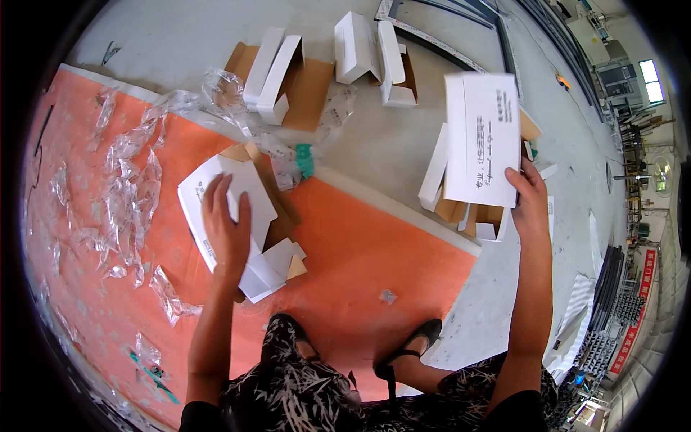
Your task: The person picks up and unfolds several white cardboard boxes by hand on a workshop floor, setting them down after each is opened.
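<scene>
My left hand [229,219] lies with its fingers spread on the white face of an opened cardboard box [204,189], whose brown inside and loose flaps show on its right side. At the right, my right hand [529,194] grips the lower right edge of a white printed carton [481,137], thumb on the printed face and the other fingers hidden behind it. Beneath that carton lies another opened white box [433,173] with brown inner walls, partly covered.
Several opened white boxes [270,75] lie on the grey floor ahead. Crumpled clear plastic film [133,183] is strewn over the orange sheet [345,245] at left, with a green scrap [305,160] at its edge. Dark metal profiles [497,43] stretch along the far right.
</scene>
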Action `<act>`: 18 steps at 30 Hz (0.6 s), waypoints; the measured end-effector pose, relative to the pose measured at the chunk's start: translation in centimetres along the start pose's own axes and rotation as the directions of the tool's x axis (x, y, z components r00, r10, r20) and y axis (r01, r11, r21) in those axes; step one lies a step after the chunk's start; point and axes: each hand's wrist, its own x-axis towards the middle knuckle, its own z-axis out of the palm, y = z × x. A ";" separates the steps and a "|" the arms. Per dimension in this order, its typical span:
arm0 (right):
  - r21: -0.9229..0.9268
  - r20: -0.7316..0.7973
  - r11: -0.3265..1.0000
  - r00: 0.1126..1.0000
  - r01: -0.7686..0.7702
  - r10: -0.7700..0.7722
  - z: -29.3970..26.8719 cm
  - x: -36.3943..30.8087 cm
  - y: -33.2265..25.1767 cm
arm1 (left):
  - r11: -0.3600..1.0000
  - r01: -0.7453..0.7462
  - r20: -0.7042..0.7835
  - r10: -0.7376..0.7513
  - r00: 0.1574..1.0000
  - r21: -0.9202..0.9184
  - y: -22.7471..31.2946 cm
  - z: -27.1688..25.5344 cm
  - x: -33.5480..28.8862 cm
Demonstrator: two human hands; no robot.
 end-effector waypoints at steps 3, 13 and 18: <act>0.289 0.287 0.937 0.952 -0.196 0.111 4.4 -2.7 -0.5 | 0.572 0.545 0.519 -0.229 0.823 -0.613 5.4 -0.1 0.3; 0.239 0.648 0.662 0.624 -0.711 0.436 13.2 -7.9 5.7 | -0.157 0.810 0.825 -0.097 0.557 -0.565 6.9 -1.1 -1.1; 0.172 0.547 0.798 0.730 -0.577 0.410 12.6 -7.9 6.0 | -0.014 0.756 0.739 -0.221 0.636 -0.655 5.5 0.0 -2.6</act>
